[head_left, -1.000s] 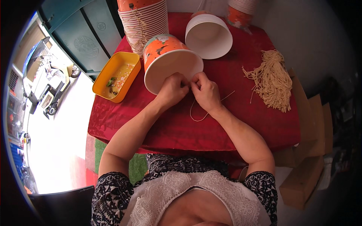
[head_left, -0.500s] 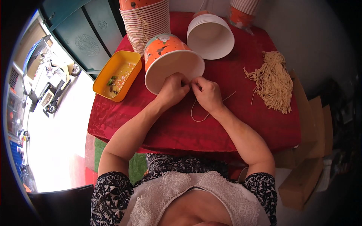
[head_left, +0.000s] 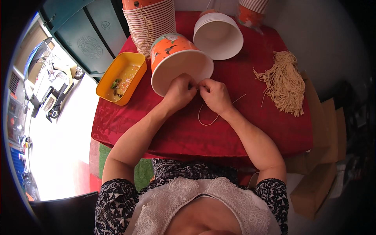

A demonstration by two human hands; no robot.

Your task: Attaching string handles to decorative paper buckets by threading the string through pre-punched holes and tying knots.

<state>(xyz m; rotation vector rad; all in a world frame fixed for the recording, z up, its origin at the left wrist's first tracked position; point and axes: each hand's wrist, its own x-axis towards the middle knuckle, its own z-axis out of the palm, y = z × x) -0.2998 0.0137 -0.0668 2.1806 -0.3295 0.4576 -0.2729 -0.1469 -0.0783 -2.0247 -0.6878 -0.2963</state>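
Observation:
An orange patterned paper bucket (head_left: 172, 49) lies on its side on the red-covered table, its white mouth toward me. At the near rim, my left hand (head_left: 181, 91) is closed in a pinch, its fingers partly inside the mouth. My right hand (head_left: 214, 95) pinches close beside it, the fingertips of both almost meeting. A thin beige string (head_left: 203, 123) trails from beneath the right hand in a loop, its loose end emerging on the far side of the wrist. The left fingertips are partly hidden, so what they grip cannot be made out.
A yellow tray (head_left: 137, 80) with small bits stands at the left, before a tall stack of buckets (head_left: 152, 25). Another white-mouthed bucket (head_left: 219, 37) lies behind. A bundle of beige strings (head_left: 288, 84) rests at the right; cardboard boxes (head_left: 315, 188) stand beyond the table (head_left: 250, 135).
Both hands stay pinched at the bucket's rim with hardly any movement. The view has shifted very slightly.

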